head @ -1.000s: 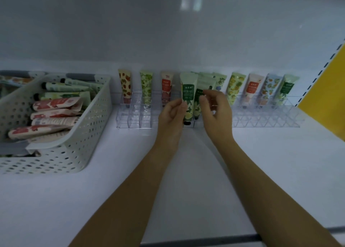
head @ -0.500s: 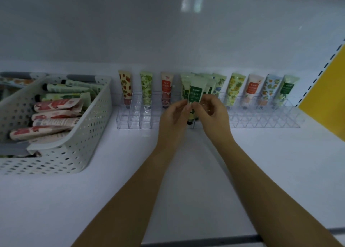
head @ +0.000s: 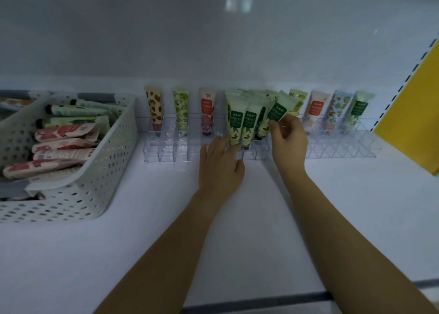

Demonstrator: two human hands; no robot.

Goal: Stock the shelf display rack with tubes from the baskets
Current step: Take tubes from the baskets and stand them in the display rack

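Several tubes (head: 154,107) are standing in the rack (head: 166,152). The right hand (head: 288,140) is pinching a green tube (head: 276,112), the left hand (head: 221,165) is touching its neighbours with straight fingers, and the basket (head: 123,135) leftward is holding plenty more.

Single view for me: head-worn wide-angle camera, facing forward and down onto the flat white shelf board (head: 261,218), close in. Left forearm (head: 171,247) and right forearm (head: 337,230) enter from the bottom edge. Clear plastic compartmented rack (head: 344,151) crosses mid-frame; white perforated plastic basket (head: 107,171) cropped at the left edge.
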